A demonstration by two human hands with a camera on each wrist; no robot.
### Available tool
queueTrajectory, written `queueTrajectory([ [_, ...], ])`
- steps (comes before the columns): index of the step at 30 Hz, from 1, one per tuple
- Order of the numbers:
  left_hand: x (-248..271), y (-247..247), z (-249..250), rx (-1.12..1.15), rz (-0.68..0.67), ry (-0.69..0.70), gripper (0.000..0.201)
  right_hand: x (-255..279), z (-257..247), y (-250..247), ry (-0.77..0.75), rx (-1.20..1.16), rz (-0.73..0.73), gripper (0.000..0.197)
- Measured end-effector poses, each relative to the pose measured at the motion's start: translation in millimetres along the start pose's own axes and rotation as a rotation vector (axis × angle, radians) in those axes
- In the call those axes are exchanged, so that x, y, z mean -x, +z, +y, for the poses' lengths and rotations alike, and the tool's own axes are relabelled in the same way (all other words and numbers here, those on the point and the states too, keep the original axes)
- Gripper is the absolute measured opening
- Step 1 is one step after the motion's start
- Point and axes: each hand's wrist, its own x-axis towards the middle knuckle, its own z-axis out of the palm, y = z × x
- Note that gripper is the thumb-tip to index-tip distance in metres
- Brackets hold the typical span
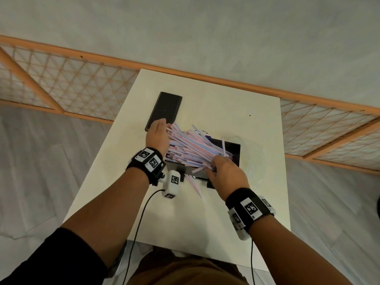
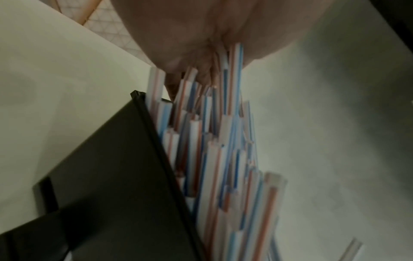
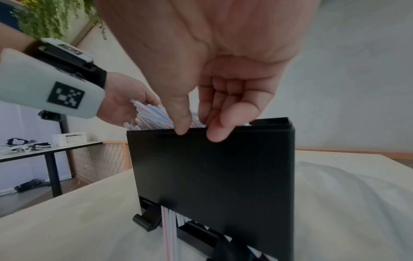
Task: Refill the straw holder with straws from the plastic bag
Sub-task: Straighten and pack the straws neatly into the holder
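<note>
The black straw holder (image 1: pixel 234 153) stands in the middle of the white table (image 1: pixel 205 223). A heap of striped straws (image 1: pixel 189 147) lies slanted across its open top, their ends sticking out on the left. My left hand (image 1: pixel 158 132) presses its flat palm (image 2: pixel 190 35) against those left ends (image 2: pixel 223 159). My right hand (image 1: pixel 224 171) is at the holder's near right rim. There its thumb and bent fingers (image 3: pixel 219 106) touch the front wall (image 3: pixel 212 176) and the straws behind it. A few straws (image 3: pixel 168 229) poke out of the bottom slot. A clear plastic bag (image 1: pixel 254 157) lies right of the holder.
A flat black lid (image 1: pixel 164 110) lies on the table behind my left hand. The table ends close in front of me, with cables hanging over that edge. Orange-framed railings (image 1: pixel 61 85) run behind. In the right wrist view a second table (image 3: pixel 44 150) with gear stands far left.
</note>
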Motion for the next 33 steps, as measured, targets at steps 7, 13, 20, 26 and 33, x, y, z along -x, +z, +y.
queueTrajectory([
  [7,6,-2,2,0.033,-0.040,0.103,0.032,5,5,0,0.051,-0.174,0.063,0.032],
  [13,23,1,0,-0.360,-0.214,0.317,0.041,5,0,3,-0.052,-0.137,0.128,0.020],
  [20,29,-2,-8,-0.423,-0.174,0.379,0.039,-5,-30,-4,-0.149,-0.186,0.108,0.025],
  [26,39,-14,-8,-0.472,-0.196,0.479,0.049,-5,-17,-18,-0.152,-0.391,0.254,0.021],
  [33,76,1,-20,-0.884,-0.433,1.172,0.058,-25,47,-27,0.168,-0.324,0.146,0.027],
])
